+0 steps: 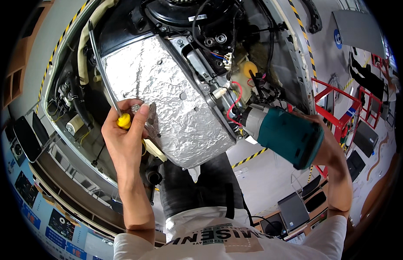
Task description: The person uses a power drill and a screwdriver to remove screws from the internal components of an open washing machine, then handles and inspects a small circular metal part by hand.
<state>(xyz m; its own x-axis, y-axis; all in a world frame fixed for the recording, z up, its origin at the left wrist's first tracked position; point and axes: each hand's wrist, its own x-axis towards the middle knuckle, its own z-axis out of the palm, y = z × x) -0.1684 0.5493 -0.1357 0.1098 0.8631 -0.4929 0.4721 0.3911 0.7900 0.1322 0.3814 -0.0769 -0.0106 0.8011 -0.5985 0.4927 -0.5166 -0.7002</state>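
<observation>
In the head view, a teal drill [284, 135] was gripped in the right hand [327, 145], fingers clenched; it was judged heavy, rigid, best held by its handle. The left hand [123, 138] pinched 1 small yellow-handled tool [124, 121] beside the foil panel [167, 99].

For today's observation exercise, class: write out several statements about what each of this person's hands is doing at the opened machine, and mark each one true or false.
1. The right hand grips a teal power driver. True.
2. The left hand is empty. False: it holds a yellow-tipped tool and a small metal part.
3. Crinkled foil covering lies over the middle of the machine. True.
4. The driver's nose points away from the machine. False: it points toward the metal frame beside the foil.
5. A red wire runs near the driver's nose. True.
</observation>
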